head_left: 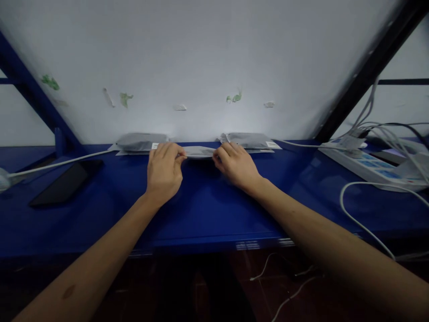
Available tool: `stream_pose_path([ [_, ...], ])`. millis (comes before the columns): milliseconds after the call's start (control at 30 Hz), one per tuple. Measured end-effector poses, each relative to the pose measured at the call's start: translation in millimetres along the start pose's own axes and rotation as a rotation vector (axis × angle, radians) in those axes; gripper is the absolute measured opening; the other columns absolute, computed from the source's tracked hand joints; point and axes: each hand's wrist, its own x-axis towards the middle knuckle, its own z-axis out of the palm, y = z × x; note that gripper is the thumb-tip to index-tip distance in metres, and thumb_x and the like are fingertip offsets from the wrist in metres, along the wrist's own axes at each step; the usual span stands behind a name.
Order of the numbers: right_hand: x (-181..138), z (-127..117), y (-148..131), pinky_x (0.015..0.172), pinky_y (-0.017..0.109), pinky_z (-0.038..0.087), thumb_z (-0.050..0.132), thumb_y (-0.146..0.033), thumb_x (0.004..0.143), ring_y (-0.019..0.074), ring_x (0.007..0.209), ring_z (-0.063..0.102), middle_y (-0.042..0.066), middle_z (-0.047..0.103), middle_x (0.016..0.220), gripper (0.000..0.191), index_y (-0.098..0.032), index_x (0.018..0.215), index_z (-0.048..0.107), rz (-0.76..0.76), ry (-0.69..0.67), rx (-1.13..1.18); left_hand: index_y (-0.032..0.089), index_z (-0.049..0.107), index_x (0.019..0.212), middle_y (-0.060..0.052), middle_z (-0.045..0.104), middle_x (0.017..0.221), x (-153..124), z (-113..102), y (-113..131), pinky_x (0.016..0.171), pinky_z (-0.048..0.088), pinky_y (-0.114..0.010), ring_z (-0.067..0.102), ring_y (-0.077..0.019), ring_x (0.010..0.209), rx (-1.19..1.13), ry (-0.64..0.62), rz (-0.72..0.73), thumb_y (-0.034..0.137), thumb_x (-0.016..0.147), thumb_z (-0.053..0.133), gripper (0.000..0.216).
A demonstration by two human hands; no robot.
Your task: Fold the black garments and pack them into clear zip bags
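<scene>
Between my two hands a thin pale grey plastic bag (200, 152) is held just above the blue table. My left hand (165, 170) pinches its left end between thumb and fingers. The bag's right end is in the closed fingers of my right hand (236, 164). Behind my left hand lies a filled grey bag (140, 141) with a white label. Another grey bag (250, 140), also labelled in white, rests behind my right hand against the wall. What the held bag contains cannot be seen.
On the blue table (208, 210), a dark phone-like slab (65, 184) lies at left beside a white cable (63, 163). At right stands a white power strip (372, 167) with several cables plugged in. A white wall (208, 58) rises behind.
</scene>
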Motion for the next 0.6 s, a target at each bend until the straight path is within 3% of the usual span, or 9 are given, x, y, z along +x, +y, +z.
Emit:
stream_pose_path([
  [133, -1.7, 2.9, 11.1, 0.077, 0.037, 0.043, 0.041, -0.023, 0.102, 0.0247, 0.091, 0.06, 0.014, 0.068, 0.1, 0.028, -0.015, 0.102, 0.067, 0.192, -0.121, -0.081, 0.025, 0.052, 0.087, -0.002, 0.066, 0.087, 3.3, -2.0, -4.5, 0.081, 0.042, -0.041, 0.058, -0.0241, 0.087, -0.019, 0.127, -0.07, 0.017, 0.094, 0.051, 0.01],
  [267, -4.2, 2.2, 18.0, 0.069, 0.034, 0.045, 0.047, -0.024, 0.099, 0.0212, 0.08, 0.062, 0.014, 0.071, 0.098, 0.023, -0.017, 0.103, 0.068, 0.32, -0.215, -0.046, 0.025, 0.052, 0.088, -0.002, 0.065, 0.086, 1.0, -3.2, 1.7, 0.083, 0.045, -0.04, 0.058, -0.0226, 0.086, -0.092, 0.097, -0.036, 0.022, 0.095, 0.049, 0.008],
  [467, -9.8, 5.8, 17.0, 0.067, 0.034, 0.047, 0.055, -0.029, 0.095, 0.0228, 0.086, 0.066, 0.012, 0.072, 0.106, 0.021, -0.019, 0.11, 0.067, 0.293, -0.29, 0.203, 0.023, 0.057, 0.108, -0.005, 0.068, 0.111, -4.9, -7.4, 18.3, 0.099, 0.044, -0.042, 0.06, -0.0221, 0.103, -0.155, -0.177, 0.069, 0.031, 0.098, 0.041, 0.02],
  [600, -11.4, 10.7, 17.1, 0.072, 0.035, 0.048, 0.056, -0.029, 0.094, 0.0237, 0.093, 0.066, 0.01, 0.071, 0.11, 0.023, -0.02, 0.114, 0.064, 0.288, -0.313, 0.309, 0.023, 0.06, 0.108, -0.007, 0.069, 0.117, -7.1, 0.1, 14.5, 0.103, 0.041, -0.051, 0.058, -0.0282, 0.116, -0.055, -0.446, -0.029, 0.041, 0.101, 0.037, 0.03],
])
